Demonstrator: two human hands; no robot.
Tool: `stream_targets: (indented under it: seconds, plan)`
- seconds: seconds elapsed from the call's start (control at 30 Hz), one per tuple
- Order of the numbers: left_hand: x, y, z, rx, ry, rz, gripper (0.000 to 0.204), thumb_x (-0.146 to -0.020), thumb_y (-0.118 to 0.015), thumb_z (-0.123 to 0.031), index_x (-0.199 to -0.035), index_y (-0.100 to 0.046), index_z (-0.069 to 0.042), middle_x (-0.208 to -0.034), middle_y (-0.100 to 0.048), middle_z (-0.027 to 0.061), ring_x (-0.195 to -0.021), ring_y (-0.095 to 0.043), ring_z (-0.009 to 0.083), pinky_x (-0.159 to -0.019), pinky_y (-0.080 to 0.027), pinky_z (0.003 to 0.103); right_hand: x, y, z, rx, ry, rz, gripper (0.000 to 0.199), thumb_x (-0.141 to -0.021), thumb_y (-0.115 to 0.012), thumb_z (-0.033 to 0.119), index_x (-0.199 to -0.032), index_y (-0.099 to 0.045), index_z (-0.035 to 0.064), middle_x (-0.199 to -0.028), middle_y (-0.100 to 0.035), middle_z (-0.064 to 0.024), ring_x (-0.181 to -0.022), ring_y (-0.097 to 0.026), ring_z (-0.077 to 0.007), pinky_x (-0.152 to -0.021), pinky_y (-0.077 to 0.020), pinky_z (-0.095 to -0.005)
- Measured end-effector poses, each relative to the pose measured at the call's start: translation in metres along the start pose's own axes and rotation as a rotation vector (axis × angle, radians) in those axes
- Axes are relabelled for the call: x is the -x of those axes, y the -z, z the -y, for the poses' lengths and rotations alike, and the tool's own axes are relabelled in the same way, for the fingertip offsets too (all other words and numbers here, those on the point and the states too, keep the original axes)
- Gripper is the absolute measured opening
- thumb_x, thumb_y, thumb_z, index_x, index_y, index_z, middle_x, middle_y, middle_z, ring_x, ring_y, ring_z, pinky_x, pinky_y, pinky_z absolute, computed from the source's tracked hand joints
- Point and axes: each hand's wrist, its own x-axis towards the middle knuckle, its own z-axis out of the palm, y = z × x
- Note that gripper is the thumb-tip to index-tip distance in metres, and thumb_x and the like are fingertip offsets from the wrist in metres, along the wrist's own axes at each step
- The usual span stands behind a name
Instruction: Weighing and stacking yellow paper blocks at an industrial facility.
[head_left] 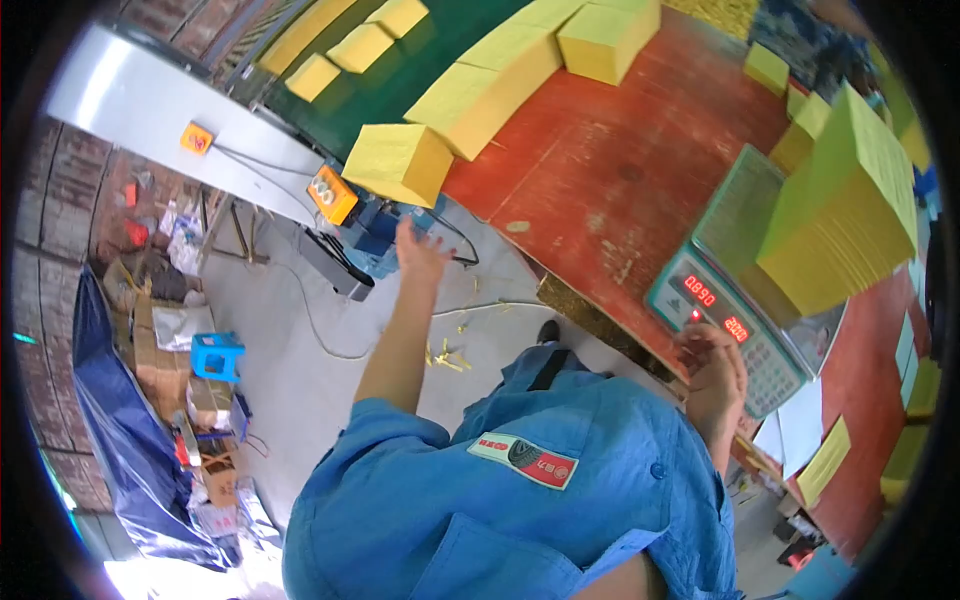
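My left hand is held out over the floor, fingers spread and nothing in it. Just beyond it, a block of stacked yellow paper sits at the end of a row of such blocks. My right hand is by the front panel of a green-edged digital scale, its fingers loosely bent and apart, with nothing visible in them. Whether it touches the scale I cannot tell. A tall stack of yellow sheets stands on the scale's metal plate, and red digits glow on its display.
The scale rests on a worn red table. A green conveyor belt carries small yellow blocks. An orange control box is near my left hand. Cartons, a blue stool and a dark tarp lie left. Another person is across the table.
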Motion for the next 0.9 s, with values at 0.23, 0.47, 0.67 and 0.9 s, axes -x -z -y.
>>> stream_targets:
  seconds: [0.23,0.47,0.67,0.9]
  plan:
    - [-0.040,-0.023,-0.066,0.154,0.016,0.111,0.111,-0.078,-0.056,-0.076,-0.156,-0.001,-0.019,-0.159,0.000,0.0267,-0.146,-0.010,0.0442,-0.111,-0.004,0.070,-0.071,-0.104,-0.040,0.142,-0.192,0.230,0.026,-0.096,-0.044,0.006,-0.113,-0.062,-0.0025,-0.111,-0.066,-0.0115,-0.104,-0.062,-0.0198,-0.092,-0.0473,-0.0332]
    - [-0.054,-0.045,-0.084,0.124,0.136,0.094,0.097,-0.079,-0.058,-0.073,-0.150,-0.027,-0.014,-0.150,-0.025,0.0263,-0.141,-0.023,0.0443,-0.111,-0.004,0.069,-0.101,-0.165,-0.099,0.141,-0.294,0.335,0.025,-0.097,-0.046,0.009,-0.111,-0.065,0.0002,-0.109,-0.067,-0.0089,-0.104,-0.061,-0.0174,-0.091,-0.0475,-0.0311]
    - [-0.085,-0.053,-0.084,0.117,-0.082,0.215,0.035,-0.088,-0.057,-0.038,-0.112,-0.058,-0.012,-0.086,-0.062,0.0042,-0.059,-0.054,0.0146,-0.047,-0.043,0.028,-0.106,-0.181,-0.129,0.234,-0.385,0.348,0.022,-0.096,-0.055,0.014,-0.109,-0.066,0.0006,-0.105,-0.067,-0.0063,-0.097,-0.063,-0.0149,-0.084,-0.0503,-0.0289]
    - [-0.051,-0.006,-0.101,-0.186,-0.466,0.205,0.055,-0.086,-0.062,-0.039,-0.132,-0.050,-0.011,-0.130,-0.054,0.0151,-0.115,-0.056,0.0339,-0.085,-0.053,0.046,-0.103,-0.178,-0.148,0.124,-0.257,0.389,0.022,-0.095,-0.058,0.019,-0.105,-0.067,0.0018,-0.095,-0.067,-0.0041,-0.083,-0.062,-0.0121,-0.075,-0.0505,-0.0280]
